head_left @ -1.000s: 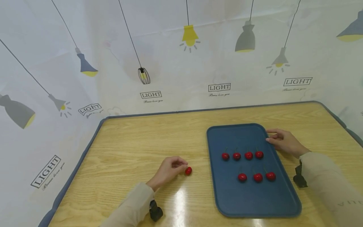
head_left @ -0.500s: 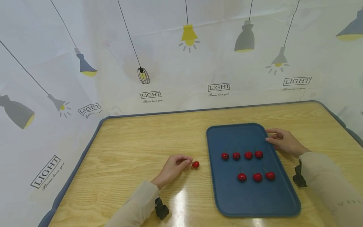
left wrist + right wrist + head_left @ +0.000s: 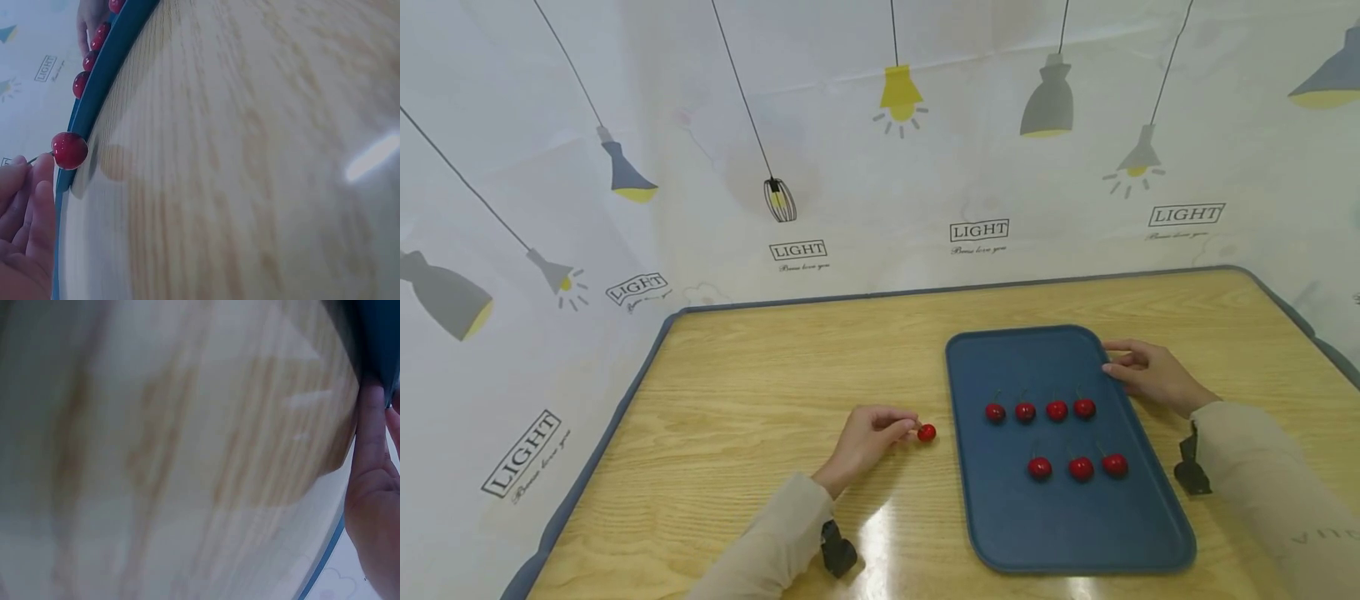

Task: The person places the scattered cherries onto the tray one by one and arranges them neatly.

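Note:
My left hand (image 3: 867, 442) pinches the stem of a red cherry (image 3: 927, 432) between thumb and fingertips. The fruit hangs just left of a blue tray (image 3: 1075, 533), close over the wood; in the left wrist view the cherry (image 3: 69, 150) overlaps the tray's edge. On the tray, a far row of several cherries (image 3: 1057, 410) lies with stems pointing away, and 3 cherries (image 3: 1081, 469) form a nearer row. My right hand (image 3: 1157, 377) holds the tray's far right edge, thumb at the rim. In the right wrist view the fingers of this hand (image 3: 373, 469) partly hide the rim.
The wooden table (image 3: 760, 375) has a blue border along its edges. A pale wall sheet (image 3: 865, 167) printed with lamps stands behind and to the left. Both wrists carry black camera mounts, and bare wood lies left of the tray.
My left hand has lifted the cherry by its stem and moved it right and slightly away, nearer the tray. The right hand and the tray keep their places.

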The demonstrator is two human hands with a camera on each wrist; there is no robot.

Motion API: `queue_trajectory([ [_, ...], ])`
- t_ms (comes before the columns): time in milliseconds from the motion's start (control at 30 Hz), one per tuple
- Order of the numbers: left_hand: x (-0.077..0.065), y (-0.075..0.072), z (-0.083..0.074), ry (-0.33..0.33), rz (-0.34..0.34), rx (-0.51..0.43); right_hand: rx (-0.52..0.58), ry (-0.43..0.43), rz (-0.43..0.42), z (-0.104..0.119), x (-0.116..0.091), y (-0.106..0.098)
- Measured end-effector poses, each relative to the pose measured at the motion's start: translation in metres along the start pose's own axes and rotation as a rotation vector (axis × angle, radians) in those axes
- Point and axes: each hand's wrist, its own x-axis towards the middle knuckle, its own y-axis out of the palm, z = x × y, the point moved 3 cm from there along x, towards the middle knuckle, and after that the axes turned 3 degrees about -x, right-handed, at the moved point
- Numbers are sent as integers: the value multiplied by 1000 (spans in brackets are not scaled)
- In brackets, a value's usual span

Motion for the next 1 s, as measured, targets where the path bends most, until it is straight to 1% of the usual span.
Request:
queue_trajectory([
  [100,1,1,1,-12,-11,-16,2,-2,-3,0,0,0],
  [200,2,1,-2,2,-18,15,6,-8,-4,0,0,1],
  [367,-1,4,-12,68,-22,70,8,-13,-9,0,-1,1],
  [567,-4,17,-24,160,44,134,8,-13,-24,0,-1,2],
  [633,-3,22,-28,191,62,169,14,-11,-23,-1,-1,1],
  [833,0,33,-37,299,101,273,7,1,-9,-1,-2,0],
  [1000,4,43,-40,355,151,322,0,1,-8,1,-2,0],
])
